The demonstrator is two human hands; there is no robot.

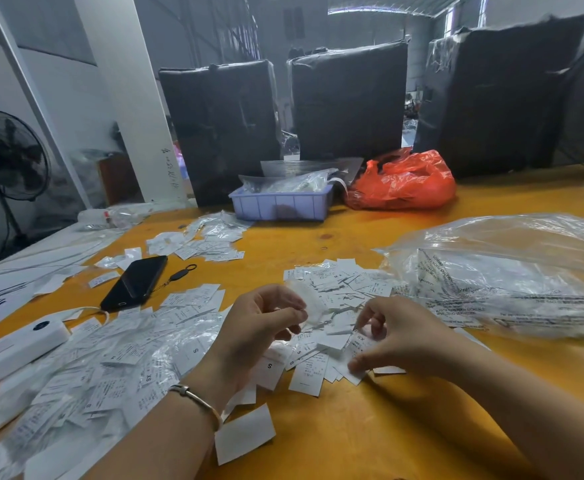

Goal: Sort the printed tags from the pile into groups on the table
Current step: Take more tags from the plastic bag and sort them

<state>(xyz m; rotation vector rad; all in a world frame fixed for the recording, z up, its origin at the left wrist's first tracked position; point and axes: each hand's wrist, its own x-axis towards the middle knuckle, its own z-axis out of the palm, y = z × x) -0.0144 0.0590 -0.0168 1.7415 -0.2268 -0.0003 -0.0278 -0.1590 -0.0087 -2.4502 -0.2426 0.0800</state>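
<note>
The sorting looked well under way but far from finished. Several loose groups of printed tags already lay spread on the orange table [370,427]: a far group [207,242] near the lavender plastic tray [280,204], a middle group [339,282] beside a big clear plastic bag [512,271], and a wide spread of tags and clear film [110,355] on the left. The pile [318,355] directly under the hands was still jumbled, with tags marked S and XS lying mixed together, so a good deal remained to be separated, and the clear bag seemed to hold more printed material. The left hand [259,327] hovered just above the pile, its fingers curled with thumb and forefinger pinching a small pale piece [309,303] that was too blurred to identify surely; it could have been a tag or a bit of clear film. The right hand [394,337] rested on the near right edge of the pile, its thumb and fingers curled and pinching the edge of a white tag [358,355] marked XS. The two hands were close together but not touching, the pile lying between and beneath them. A black phone [134,284] and a white box [13,351] lay further left.
</note>
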